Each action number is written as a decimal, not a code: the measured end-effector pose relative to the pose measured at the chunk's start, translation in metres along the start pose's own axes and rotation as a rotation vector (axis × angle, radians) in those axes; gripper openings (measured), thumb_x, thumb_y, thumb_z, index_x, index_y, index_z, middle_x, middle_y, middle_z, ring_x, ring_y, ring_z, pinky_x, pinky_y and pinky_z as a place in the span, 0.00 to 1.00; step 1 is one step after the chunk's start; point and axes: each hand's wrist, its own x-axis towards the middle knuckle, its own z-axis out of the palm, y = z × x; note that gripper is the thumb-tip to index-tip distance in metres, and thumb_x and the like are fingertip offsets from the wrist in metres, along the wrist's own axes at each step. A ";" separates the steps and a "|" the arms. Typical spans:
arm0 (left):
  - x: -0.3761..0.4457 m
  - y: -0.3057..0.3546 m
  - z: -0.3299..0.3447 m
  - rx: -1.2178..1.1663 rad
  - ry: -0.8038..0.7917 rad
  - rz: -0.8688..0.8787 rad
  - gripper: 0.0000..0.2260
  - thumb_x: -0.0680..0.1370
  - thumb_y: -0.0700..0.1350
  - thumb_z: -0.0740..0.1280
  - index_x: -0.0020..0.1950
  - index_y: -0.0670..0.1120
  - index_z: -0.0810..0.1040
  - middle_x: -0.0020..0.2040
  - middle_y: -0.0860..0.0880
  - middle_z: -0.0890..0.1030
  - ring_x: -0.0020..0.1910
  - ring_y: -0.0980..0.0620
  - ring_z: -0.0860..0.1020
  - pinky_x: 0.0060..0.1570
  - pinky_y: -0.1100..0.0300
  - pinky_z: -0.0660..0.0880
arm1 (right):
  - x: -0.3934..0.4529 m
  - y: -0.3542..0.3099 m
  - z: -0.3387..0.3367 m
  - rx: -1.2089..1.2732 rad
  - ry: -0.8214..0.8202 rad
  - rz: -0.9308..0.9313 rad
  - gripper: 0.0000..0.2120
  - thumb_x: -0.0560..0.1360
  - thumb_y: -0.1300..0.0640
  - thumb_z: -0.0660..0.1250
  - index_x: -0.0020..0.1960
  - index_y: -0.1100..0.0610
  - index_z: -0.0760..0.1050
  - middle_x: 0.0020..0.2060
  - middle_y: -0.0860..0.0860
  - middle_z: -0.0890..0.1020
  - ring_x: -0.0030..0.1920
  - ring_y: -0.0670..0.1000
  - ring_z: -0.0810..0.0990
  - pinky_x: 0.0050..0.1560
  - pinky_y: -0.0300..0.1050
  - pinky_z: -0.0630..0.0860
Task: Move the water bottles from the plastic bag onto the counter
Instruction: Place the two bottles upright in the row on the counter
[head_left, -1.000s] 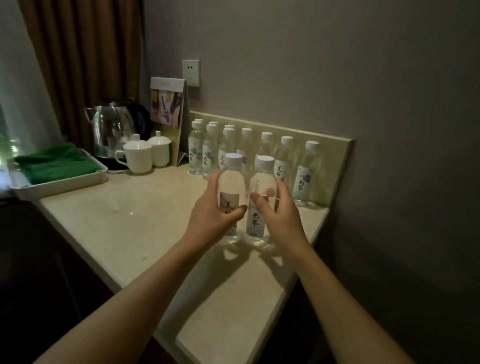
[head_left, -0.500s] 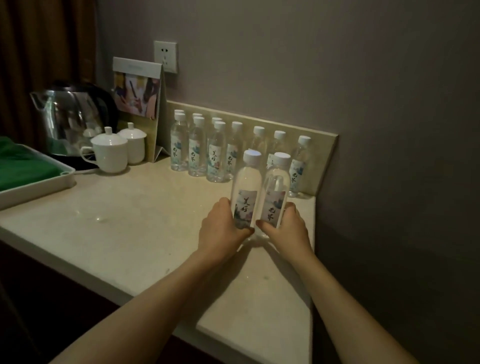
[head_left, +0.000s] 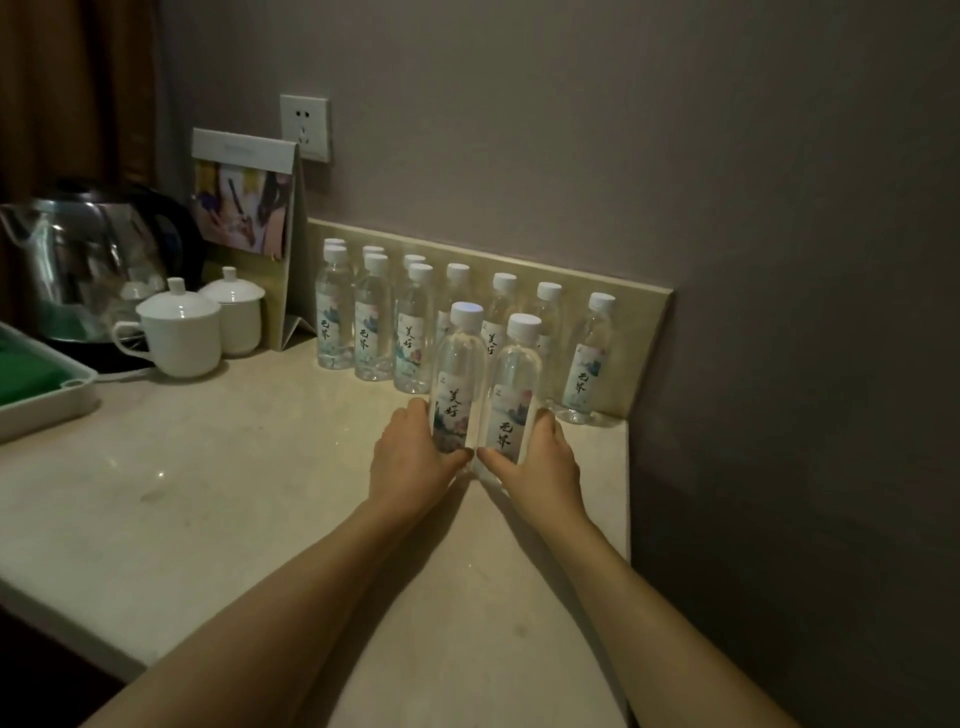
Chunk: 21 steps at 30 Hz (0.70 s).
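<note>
Placement step: two water bottles held upright at the tabletop, one per hand.

Fingers of the left hand (head_left: 415, 457) clamped round the left bottle (head_left: 457, 384); fingers of the right hand (head_left: 540, 467) clamped round the right bottle (head_left: 511, 395), the two touching. Both at the tabletop (head_left: 218, 493), just before the standing row of bottles (head_left: 374, 317) along the backsplash; contact of bases unclear. Next, by judgement: release without tipping neighbours. Plastic bag out of view.

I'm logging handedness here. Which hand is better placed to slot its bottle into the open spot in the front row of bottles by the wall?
Probably the left. The left hand grips the left bottle, nearest the front row's last bottle. The right hand grips the right bottle, farther along.
</note>
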 end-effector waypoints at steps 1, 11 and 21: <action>0.004 0.000 0.001 0.031 0.007 -0.004 0.25 0.67 0.55 0.77 0.58 0.48 0.73 0.53 0.47 0.77 0.51 0.46 0.77 0.52 0.48 0.78 | 0.004 0.000 0.002 -0.004 0.007 0.001 0.30 0.72 0.46 0.72 0.67 0.54 0.64 0.63 0.51 0.73 0.63 0.55 0.75 0.59 0.51 0.76; 0.040 -0.002 0.013 0.099 0.012 0.000 0.25 0.67 0.58 0.76 0.57 0.47 0.73 0.52 0.47 0.77 0.50 0.45 0.79 0.48 0.47 0.80 | 0.037 -0.002 0.021 -0.092 0.035 0.050 0.32 0.73 0.43 0.70 0.68 0.58 0.62 0.66 0.55 0.73 0.64 0.58 0.75 0.58 0.52 0.76; 0.084 -0.013 0.016 0.258 -0.030 0.119 0.20 0.73 0.59 0.72 0.56 0.47 0.75 0.51 0.48 0.80 0.49 0.48 0.79 0.45 0.56 0.76 | 0.069 -0.011 0.044 -0.104 0.116 0.176 0.28 0.74 0.43 0.69 0.64 0.55 0.61 0.63 0.54 0.75 0.61 0.59 0.77 0.50 0.52 0.75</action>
